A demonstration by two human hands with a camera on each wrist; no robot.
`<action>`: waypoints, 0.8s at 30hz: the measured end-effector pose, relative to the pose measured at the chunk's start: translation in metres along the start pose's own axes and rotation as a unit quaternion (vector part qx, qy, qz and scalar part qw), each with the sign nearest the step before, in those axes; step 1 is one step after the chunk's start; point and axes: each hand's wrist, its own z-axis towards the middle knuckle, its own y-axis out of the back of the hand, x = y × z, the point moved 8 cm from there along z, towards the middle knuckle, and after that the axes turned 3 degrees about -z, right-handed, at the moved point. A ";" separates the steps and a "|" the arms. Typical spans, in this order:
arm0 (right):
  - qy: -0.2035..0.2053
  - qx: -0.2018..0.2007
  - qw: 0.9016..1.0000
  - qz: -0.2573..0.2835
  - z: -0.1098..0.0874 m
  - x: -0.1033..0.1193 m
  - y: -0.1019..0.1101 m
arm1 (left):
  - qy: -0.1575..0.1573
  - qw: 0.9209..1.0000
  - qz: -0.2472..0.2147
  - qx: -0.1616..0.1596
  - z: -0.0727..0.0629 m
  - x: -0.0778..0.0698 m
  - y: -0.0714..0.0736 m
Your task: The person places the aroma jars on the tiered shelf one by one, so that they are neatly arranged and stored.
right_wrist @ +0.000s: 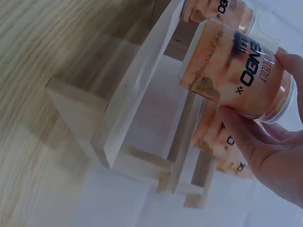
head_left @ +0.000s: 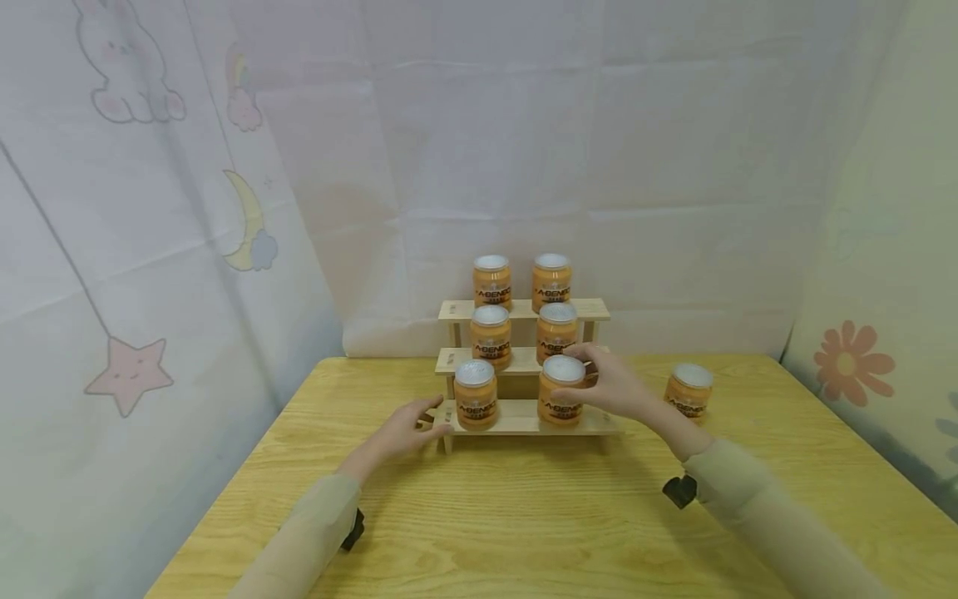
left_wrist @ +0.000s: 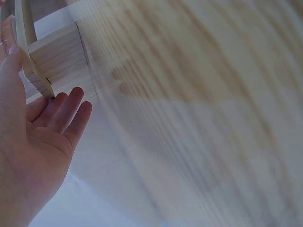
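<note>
My right hand [head_left: 609, 383] grips an orange jar [head_left: 551, 408] with a silvery lid, its thumb and fingers around the side. That jar is upright over the right part of the lowest step of a three-tier wooden display stand [head_left: 516, 427]. In the right wrist view the held jar [right_wrist: 232, 71] shows its black-lettered label, close to the step's board. My left hand [head_left: 404, 428] pinches the left end of the lowest step, thumb in front and fingers behind. The left wrist view shows the other fingers [left_wrist: 71, 111] stretched out past the board's corner.
Another jar [head_left: 475, 399] stands on the lowest step's left part. Two jars stand on the middle step and two on the top. One more jar [head_left: 689, 393] sits on the wooden table [head_left: 479, 532], right of the stand. A pale cloth backdrop [head_left: 479, 150] hangs behind.
</note>
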 end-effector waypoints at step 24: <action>0.015 -0.022 0.999 -0.021 0.029 0.006 -0.048 | 0.004 1.000 0.002 0.000 -0.001 0.000 0.000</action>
